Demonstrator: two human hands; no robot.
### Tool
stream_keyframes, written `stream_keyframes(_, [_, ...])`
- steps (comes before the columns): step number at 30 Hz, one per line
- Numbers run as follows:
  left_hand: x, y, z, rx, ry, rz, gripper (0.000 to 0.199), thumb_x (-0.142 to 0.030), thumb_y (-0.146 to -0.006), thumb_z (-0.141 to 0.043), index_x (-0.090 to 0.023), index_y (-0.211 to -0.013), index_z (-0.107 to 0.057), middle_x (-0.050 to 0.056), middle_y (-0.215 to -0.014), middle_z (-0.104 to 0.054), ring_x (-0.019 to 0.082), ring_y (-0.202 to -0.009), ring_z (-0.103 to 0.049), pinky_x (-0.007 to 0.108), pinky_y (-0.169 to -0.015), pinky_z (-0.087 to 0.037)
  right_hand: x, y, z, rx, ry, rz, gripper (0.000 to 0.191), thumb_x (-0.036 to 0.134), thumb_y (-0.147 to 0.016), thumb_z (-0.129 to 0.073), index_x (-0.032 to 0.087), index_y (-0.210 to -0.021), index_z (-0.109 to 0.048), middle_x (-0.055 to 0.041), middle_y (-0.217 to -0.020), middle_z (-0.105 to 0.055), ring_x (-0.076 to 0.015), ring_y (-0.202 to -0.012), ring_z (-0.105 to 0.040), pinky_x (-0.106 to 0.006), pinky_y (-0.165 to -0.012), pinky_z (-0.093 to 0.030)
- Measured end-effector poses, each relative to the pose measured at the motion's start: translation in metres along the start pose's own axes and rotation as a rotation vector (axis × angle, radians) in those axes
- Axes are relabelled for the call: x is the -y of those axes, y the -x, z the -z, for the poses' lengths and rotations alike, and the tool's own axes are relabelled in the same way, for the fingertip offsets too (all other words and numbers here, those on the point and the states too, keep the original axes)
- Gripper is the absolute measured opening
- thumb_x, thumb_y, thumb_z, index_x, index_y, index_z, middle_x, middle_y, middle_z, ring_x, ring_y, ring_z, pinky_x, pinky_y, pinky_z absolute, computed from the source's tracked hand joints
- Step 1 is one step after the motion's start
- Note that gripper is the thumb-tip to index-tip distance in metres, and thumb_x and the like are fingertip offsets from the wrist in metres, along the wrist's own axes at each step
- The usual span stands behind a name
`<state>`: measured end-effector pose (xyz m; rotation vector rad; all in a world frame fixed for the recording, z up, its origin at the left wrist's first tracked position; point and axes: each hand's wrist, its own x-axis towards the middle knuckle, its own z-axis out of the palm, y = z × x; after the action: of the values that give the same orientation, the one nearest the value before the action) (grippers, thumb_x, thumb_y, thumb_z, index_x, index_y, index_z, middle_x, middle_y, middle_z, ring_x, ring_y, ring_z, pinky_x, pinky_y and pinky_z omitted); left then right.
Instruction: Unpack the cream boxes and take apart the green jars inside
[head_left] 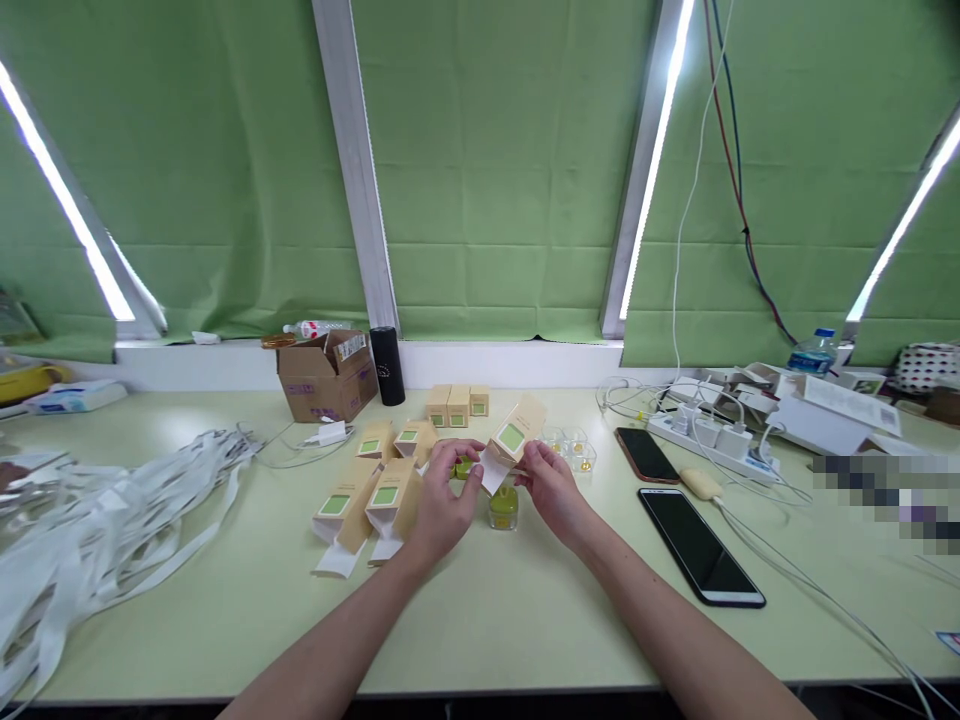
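Note:
A small tan box with a green square label is tilted between my hands above the table, its white end flap hanging open. My right hand grips its lower right side. On the other side, the curled fingers of my left hand are at the box's flap end. Directly below stands a small clear jar with a green top. Another green-topped jar is partly hidden behind my left fingers. Left of that hand lie several tan boxes with white flaps open.
Closed small boxes stand at the back, and clear little jars lie beyond my right hand. Phones, a power strip and cables are on the right. White straps, a carton and a black bottle are leftward.

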<state>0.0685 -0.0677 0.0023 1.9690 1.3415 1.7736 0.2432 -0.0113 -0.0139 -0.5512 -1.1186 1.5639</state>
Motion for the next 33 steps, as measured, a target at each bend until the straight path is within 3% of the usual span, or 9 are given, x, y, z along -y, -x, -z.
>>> stream_keyframes(4, [0.001,0.002,-0.001,0.015,-0.038,-0.038,0.035,-0.009,-0.085,-0.051,-0.023,-0.116,-0.061,0.01,-0.118,-0.066,0.026,-0.116,-0.061,0.043,-0.097,-0.053,0.001,0.0,-0.001,0.03,0.032,0.013,0.056,0.071,-0.074,-0.081,0.02,-0.098,-0.073,-0.0068,-0.097,-0.077,-0.0188,-0.08,-0.065,-0.028,-0.066,-0.047])
stream_keyframes(7, [-0.001,0.003,-0.001,0.003,-0.137,-0.185,0.045,-0.006,-0.085,-0.052,-0.025,-0.124,-0.06,0.01,-0.128,-0.064,0.028,-0.125,-0.055,0.049,-0.105,-0.049,0.002,0.001,-0.002,0.059,0.03,0.014,0.056,0.07,-0.077,-0.08,0.02,-0.099,-0.076,-0.0067,-0.095,-0.076,-0.0175,-0.079,-0.063,-0.027,-0.066,-0.047])
stream_keyframes(12, [-0.002,0.005,-0.001,0.059,-0.297,-0.346,0.046,-0.004,-0.088,-0.051,-0.029,-0.125,-0.066,0.01,-0.139,-0.055,0.031,-0.132,-0.047,0.054,-0.111,-0.044,0.003,0.003,-0.002,0.067,0.023,-0.008,0.056,0.072,-0.077,-0.079,0.019,-0.095,-0.077,-0.0059,-0.091,-0.076,-0.018,-0.079,-0.064,-0.029,-0.069,-0.048])
stream_keyframes(18, [0.0,0.006,0.0,0.115,-0.281,-0.35,0.04,-0.011,-0.091,-0.055,-0.027,-0.127,-0.062,0.012,-0.13,-0.06,0.031,-0.128,-0.051,0.052,-0.107,-0.046,0.002,0.003,-0.001,0.066,0.046,-0.019,0.057,0.073,-0.078,-0.076,0.02,-0.099,-0.077,-0.007,-0.097,-0.078,-0.0207,-0.083,-0.066,-0.031,-0.075,-0.048])
stream_keyframes(22, [-0.002,0.005,0.0,0.083,-0.223,-0.363,0.024,-0.017,-0.092,-0.058,-0.024,-0.114,-0.063,0.013,-0.122,-0.066,0.031,-0.122,-0.056,0.052,-0.105,-0.048,-0.003,0.0,0.002,0.045,0.065,0.015,0.058,0.074,-0.08,-0.073,0.019,-0.099,-0.077,-0.0087,-0.103,-0.079,-0.023,-0.088,-0.068,-0.034,-0.08,-0.048])
stream_keyframes(26, [-0.002,0.004,-0.002,0.047,-0.19,-0.29,0.007,-0.023,-0.095,-0.057,-0.024,-0.098,-0.063,0.012,-0.108,-0.071,0.03,-0.114,-0.06,0.049,-0.099,-0.051,-0.007,-0.002,0.004,0.012,0.124,0.038,0.064,0.076,-0.077,-0.075,0.019,-0.107,-0.076,-0.0105,-0.109,-0.079,-0.0266,-0.092,-0.069,-0.036,-0.082,-0.049])
stream_keyframes(33, [0.007,0.004,-0.006,0.014,-0.202,-0.311,0.027,-0.013,-0.096,-0.052,-0.026,-0.107,-0.072,0.009,-0.11,-0.074,0.028,-0.11,-0.059,0.047,-0.097,-0.05,-0.005,0.0,-0.002,-0.02,0.122,0.041,0.069,0.076,-0.072,-0.079,0.02,-0.112,-0.073,-0.0121,-0.114,-0.079,-0.0288,-0.097,-0.07,-0.038,-0.083,-0.053])
